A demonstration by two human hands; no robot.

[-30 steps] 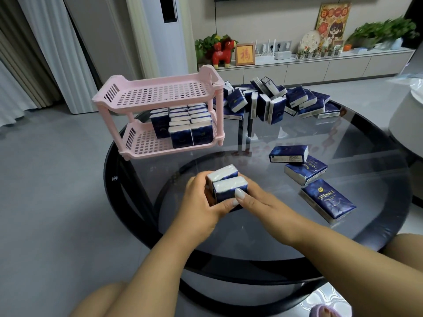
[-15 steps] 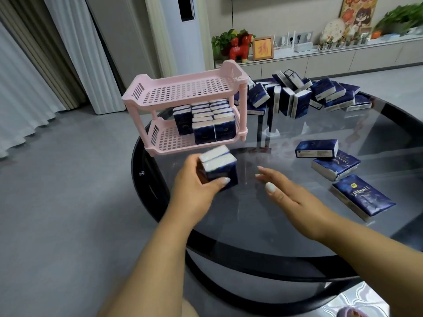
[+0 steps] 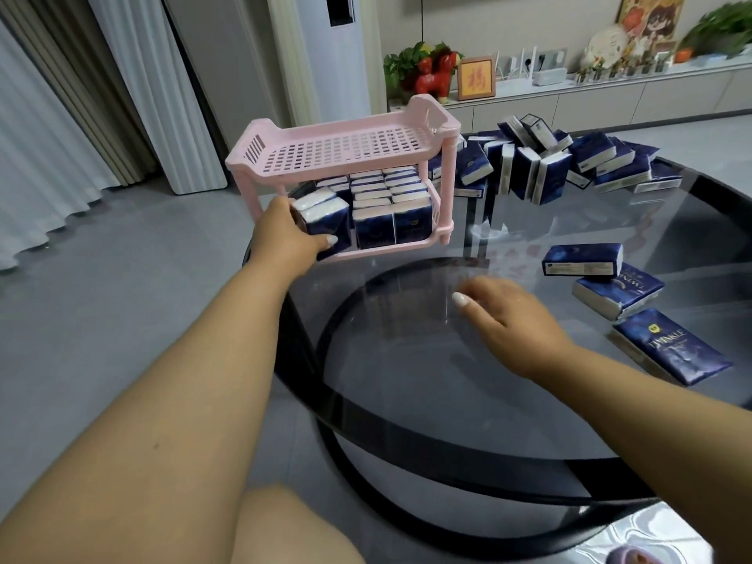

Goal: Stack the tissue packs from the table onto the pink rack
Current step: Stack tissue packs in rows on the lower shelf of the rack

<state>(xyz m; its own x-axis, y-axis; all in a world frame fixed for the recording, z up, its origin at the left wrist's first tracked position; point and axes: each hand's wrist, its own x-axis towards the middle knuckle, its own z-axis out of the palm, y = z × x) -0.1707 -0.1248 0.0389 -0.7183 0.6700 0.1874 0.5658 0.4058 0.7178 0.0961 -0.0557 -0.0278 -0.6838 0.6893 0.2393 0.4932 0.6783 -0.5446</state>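
A pink two-tier rack [image 3: 346, 150] stands at the far left of the round glass table [image 3: 549, 400]. Its top shelf is bare; the lower shelf holds rows of upright navy tissue packs [image 3: 390, 205]. My left hand [image 3: 287, 238] grips two navy packs [image 3: 325, 219] side by side at the lower shelf's front left corner. My right hand [image 3: 508, 323] hovers open over the glass, holding nothing. Three packs [image 3: 618, 291] lie flat at the right. A heap of packs [image 3: 561, 160] is behind the rack.
The table's dark rim [image 3: 293, 331] runs just under my left forearm. Beyond the table a low white cabinet [image 3: 569, 99] carries a red horse figure, plants and frames. A white standing unit [image 3: 321, 54] and curtains are at the back left.
My left hand has carried the two packs away from me to the rack's lower shelf. My right hand let go of them and stayed back over the glass.
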